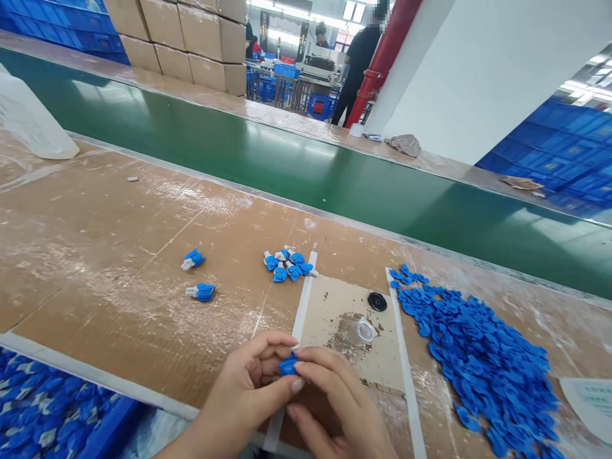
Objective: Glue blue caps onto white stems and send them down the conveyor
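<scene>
A small blue plastic part (287,365) is pinched in front of me between the fingertips of both hands. My left hand (251,386) grips it from the left with thumb and fingers, hiding much of it. From the other side, my right hand (339,395) has its fingers closed against the same part. Just beyond my hands lies a group of blue parts with white ends (289,264). On a taped cardboard sheet (329,312) to the right stand a small clear cup (364,331) and a black round cap (377,301). Dark wet spots mark that sheet.
A large pile of loose blue pieces (482,357) covers the right. Two blue-and-white parts (201,292) lie apart on the left. A blue crate (112,424) of similar parts sits lower left. A green conveyor belt (287,159) crosses behind; a translucent jug (36,118) stands left.
</scene>
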`<state>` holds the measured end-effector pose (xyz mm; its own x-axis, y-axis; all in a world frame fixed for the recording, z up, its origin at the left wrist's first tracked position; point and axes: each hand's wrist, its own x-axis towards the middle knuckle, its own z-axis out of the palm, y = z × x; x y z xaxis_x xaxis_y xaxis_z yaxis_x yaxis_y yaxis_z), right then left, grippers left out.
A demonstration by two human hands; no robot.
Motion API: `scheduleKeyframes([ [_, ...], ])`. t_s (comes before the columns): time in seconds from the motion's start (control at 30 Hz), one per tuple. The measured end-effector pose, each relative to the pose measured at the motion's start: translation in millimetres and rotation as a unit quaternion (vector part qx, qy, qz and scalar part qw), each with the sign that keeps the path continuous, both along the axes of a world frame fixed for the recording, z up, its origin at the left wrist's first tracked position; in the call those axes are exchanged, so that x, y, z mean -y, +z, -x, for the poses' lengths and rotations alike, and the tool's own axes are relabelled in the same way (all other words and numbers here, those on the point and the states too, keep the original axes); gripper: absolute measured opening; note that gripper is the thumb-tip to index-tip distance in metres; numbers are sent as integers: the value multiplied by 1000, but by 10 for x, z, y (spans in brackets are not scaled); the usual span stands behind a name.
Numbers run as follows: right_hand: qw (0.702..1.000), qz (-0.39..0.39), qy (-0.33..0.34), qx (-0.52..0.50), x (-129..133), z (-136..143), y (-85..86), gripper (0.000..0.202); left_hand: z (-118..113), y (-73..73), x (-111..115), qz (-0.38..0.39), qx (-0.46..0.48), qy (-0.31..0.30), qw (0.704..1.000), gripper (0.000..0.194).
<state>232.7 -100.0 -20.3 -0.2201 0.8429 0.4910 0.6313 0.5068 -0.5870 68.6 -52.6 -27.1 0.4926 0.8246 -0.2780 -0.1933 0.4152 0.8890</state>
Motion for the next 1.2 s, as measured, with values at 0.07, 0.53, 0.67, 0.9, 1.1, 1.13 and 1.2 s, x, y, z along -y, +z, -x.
scheduleKeyframes([
  [0.07, 999, -6, -28, 26, 45, -148, 27, 35, 40, -24, 3, -42, -58, 12, 997, 30],
  [0.53, 901, -40, -268, 338, -56, -1926, -412, 48, 830, 233, -1112, -628, -559, 5, 541, 27],
  [0.67, 905, -32, -251, 342, -45, -2054, -525, 48, 610, 394, -1232, -668, -524, -66, 525, 26],
  [0.9, 902, -71, -190, 382, -138, -2126, -421, 49, 216, 466, -1452, -694, -422, -240, 531, 29],
  [1.1, 917, -16, -216, 336, -188, -2094, -365, 38, 151, 493, -1527, -690, -397, -272, 540, 26],
  [1.13, 919, 5, -219, 327, -196, -2078, -343, 36, 145, 503, -1543, -694, -388, -282, 537, 27],
  [1.2, 923, 37, -223, 312, -207, -2007, -261, 33, 132, 518, -1574, -704, -368, -305, 526, 26],
])
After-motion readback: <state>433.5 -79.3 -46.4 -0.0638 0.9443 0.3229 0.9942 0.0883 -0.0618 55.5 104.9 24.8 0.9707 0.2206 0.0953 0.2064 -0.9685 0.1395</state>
